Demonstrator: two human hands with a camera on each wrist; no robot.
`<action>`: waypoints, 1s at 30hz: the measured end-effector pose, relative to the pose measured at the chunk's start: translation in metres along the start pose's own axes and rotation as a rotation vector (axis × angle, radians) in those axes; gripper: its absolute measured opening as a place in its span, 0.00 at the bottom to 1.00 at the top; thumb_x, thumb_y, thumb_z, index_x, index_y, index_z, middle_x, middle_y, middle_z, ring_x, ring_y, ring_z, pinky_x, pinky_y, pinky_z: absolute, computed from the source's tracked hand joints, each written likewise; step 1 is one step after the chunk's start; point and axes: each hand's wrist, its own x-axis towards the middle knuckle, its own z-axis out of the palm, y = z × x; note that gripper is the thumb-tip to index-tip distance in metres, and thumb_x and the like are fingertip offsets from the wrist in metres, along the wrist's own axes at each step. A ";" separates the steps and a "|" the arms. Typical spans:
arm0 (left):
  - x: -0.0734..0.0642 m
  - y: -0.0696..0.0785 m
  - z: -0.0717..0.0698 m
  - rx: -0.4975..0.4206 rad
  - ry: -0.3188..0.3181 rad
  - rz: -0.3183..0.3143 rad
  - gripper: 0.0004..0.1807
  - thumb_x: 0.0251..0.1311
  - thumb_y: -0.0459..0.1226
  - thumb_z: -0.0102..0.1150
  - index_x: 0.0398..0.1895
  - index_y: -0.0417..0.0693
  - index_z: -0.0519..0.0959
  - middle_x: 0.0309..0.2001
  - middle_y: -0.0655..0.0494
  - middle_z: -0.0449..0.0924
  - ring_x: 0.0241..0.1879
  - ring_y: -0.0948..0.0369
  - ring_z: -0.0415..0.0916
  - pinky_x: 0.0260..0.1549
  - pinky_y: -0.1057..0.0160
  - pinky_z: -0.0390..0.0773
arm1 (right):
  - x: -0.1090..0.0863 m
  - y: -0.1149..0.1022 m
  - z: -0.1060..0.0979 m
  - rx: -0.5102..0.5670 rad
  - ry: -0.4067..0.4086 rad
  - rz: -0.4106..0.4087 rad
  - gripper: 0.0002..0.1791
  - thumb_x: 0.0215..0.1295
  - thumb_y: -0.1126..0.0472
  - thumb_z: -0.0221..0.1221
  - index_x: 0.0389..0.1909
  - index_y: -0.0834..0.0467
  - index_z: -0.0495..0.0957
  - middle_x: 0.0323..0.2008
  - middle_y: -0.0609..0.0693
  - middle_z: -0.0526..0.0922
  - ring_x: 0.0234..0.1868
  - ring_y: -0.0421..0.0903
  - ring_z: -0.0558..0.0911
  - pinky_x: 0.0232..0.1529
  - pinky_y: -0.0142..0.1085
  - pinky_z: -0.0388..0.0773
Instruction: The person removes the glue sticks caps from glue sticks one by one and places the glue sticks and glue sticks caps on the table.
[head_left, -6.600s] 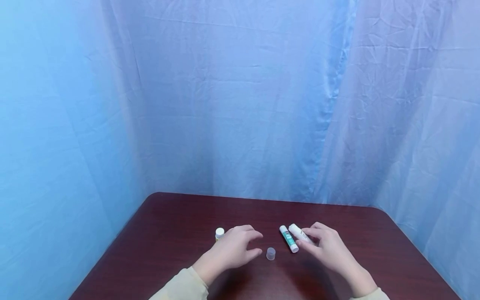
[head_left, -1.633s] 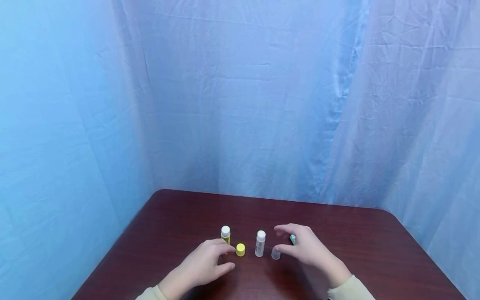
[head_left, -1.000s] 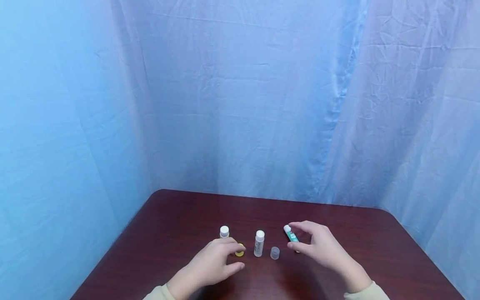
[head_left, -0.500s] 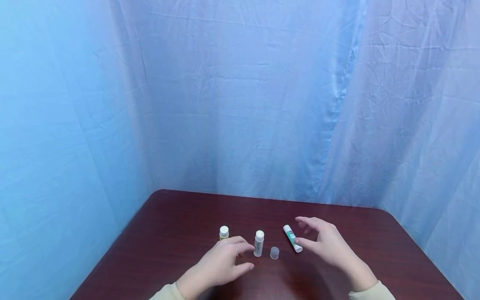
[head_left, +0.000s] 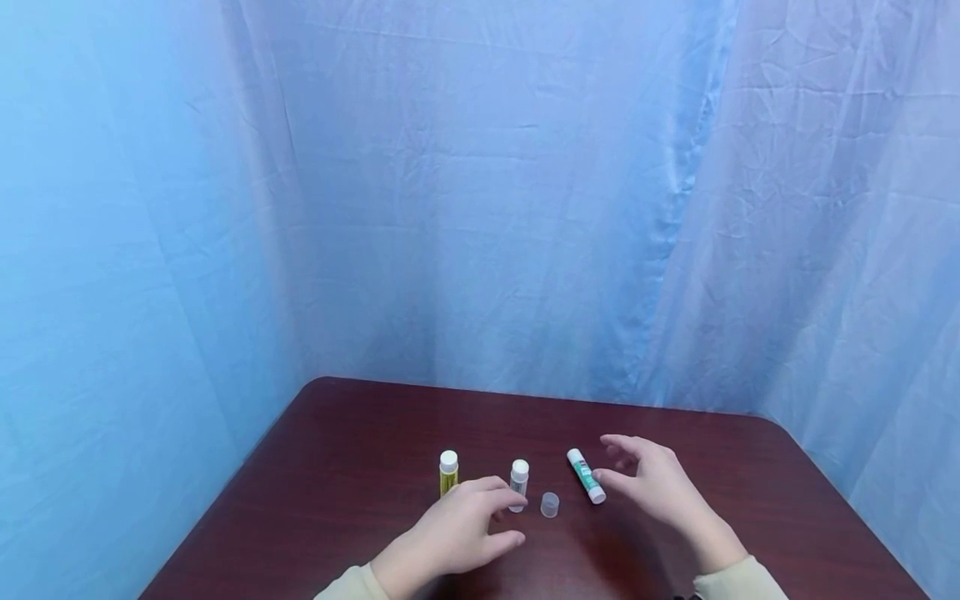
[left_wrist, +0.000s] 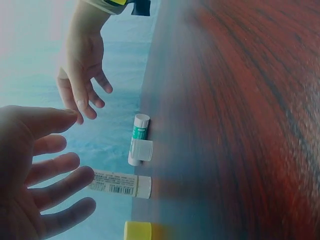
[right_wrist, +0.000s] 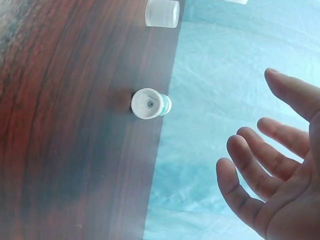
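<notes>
In the head view my left hand (head_left: pixel 468 525) hovers over the table, fingers apart and loosely bent, in front of an upright white glue stick (head_left: pixel 519 477). The left wrist view shows nothing in its grasp; a fingertip overlaps that glue stick's printed label (left_wrist: pixel 114 182). A yellow cap (left_wrist: pixel 138 230) stands there too, hidden behind the left hand in the head view. Farther left, a yellow glue stick (head_left: pixel 448 473) stands upright, its lower part covered. My right hand (head_left: pixel 656 483), relaxed and holding nothing, is just right of a lying green-and-white glue stick (head_left: pixel 586 477).
A clear, translucent cap (head_left: pixel 550 505) sits between the white and green glue sticks. All these rest on a dark reddish wood table (head_left: pixel 360 450) with rounded far corners. Blue curtains (head_left: pixel 480 208) hang behind and beside it.
The white glue stick, lying beside the green one 6.6 s ago, now stands upright near the middle. Lately my left hand moved right past the yellow cap; the right hand withdrew rightward from the clear cap.
</notes>
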 end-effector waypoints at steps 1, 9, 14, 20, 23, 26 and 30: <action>0.001 0.001 0.001 0.007 0.001 -0.001 0.17 0.59 0.42 0.72 0.51 0.51 0.85 0.44 0.65 0.81 0.39 0.72 0.79 0.40 0.79 0.73 | 0.001 0.001 0.001 -0.003 -0.004 0.009 0.28 0.57 0.54 0.75 0.58 0.57 0.82 0.44 0.45 0.85 0.39 0.43 0.82 0.36 0.35 0.79; 0.007 0.005 0.008 0.007 -0.039 -0.018 0.17 0.60 0.45 0.72 0.52 0.53 0.86 0.45 0.65 0.82 0.39 0.73 0.77 0.39 0.75 0.75 | 0.010 0.007 0.011 0.001 -0.055 0.102 0.27 0.58 0.55 0.74 0.57 0.59 0.82 0.44 0.50 0.86 0.41 0.44 0.83 0.38 0.39 0.80; 0.010 0.005 0.013 0.033 -0.052 -0.002 0.17 0.60 0.46 0.71 0.52 0.55 0.86 0.45 0.67 0.82 0.42 0.74 0.78 0.40 0.72 0.76 | 0.015 0.011 0.020 0.001 -0.086 0.153 0.26 0.58 0.55 0.74 0.57 0.59 0.82 0.42 0.50 0.86 0.42 0.44 0.83 0.38 0.39 0.80; 0.014 0.006 0.021 0.023 -0.087 -0.003 0.17 0.60 0.46 0.71 0.52 0.54 0.86 0.44 0.66 0.82 0.40 0.73 0.77 0.37 0.75 0.74 | 0.019 0.015 0.026 -0.007 -0.126 0.205 0.27 0.59 0.55 0.73 0.58 0.62 0.81 0.41 0.49 0.85 0.42 0.45 0.82 0.38 0.42 0.81; 0.016 0.006 0.024 0.036 -0.092 0.005 0.17 0.61 0.46 0.71 0.52 0.53 0.86 0.45 0.65 0.83 0.42 0.74 0.77 0.38 0.77 0.74 | 0.021 0.016 0.028 -0.009 -0.142 0.227 0.28 0.60 0.55 0.73 0.58 0.63 0.80 0.42 0.50 0.85 0.42 0.47 0.82 0.39 0.44 0.82; 0.017 0.007 0.027 0.042 -0.101 -0.007 0.17 0.60 0.46 0.71 0.51 0.53 0.87 0.46 0.66 0.83 0.42 0.75 0.77 0.39 0.77 0.74 | 0.022 0.018 0.031 -0.022 -0.155 0.250 0.28 0.60 0.54 0.72 0.59 0.63 0.80 0.42 0.51 0.85 0.43 0.47 0.82 0.40 0.44 0.82; 0.018 0.008 0.028 0.018 -0.137 -0.040 0.17 0.61 0.47 0.70 0.52 0.54 0.87 0.47 0.67 0.82 0.44 0.75 0.76 0.40 0.75 0.75 | 0.025 0.022 0.036 -0.027 -0.169 0.273 0.28 0.61 0.54 0.72 0.59 0.63 0.80 0.42 0.52 0.85 0.45 0.49 0.83 0.41 0.45 0.82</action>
